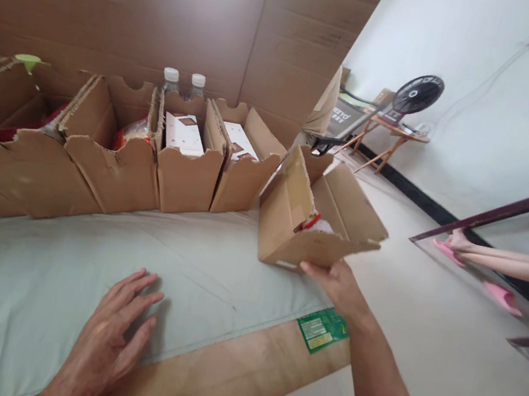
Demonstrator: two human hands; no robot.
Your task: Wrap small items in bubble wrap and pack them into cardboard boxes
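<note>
My right hand (343,289) grips the lower front edge of a cardboard box (283,235) at the right end of the table; part of its fingers is hidden by the box. This box is open at the top and stands at an angle, with something red and whitish (313,223) inside. My left hand (113,328) is held low over the pale green cloth (202,269), fingers apart and nothing in them. Beyond it stands a row of open cardboard boxes, including one (184,178) with a white carton (181,133) and its neighbour (240,187) with another white carton (238,139).
Two white-capped bottles (171,79) stand behind the row, before a tall cardboard panel (173,14). A green label (322,329) is on the table's front edge. Further right are a fan (416,95) on a small folding table (390,130), pink slippers (504,297) and another person's leg (512,261).
</note>
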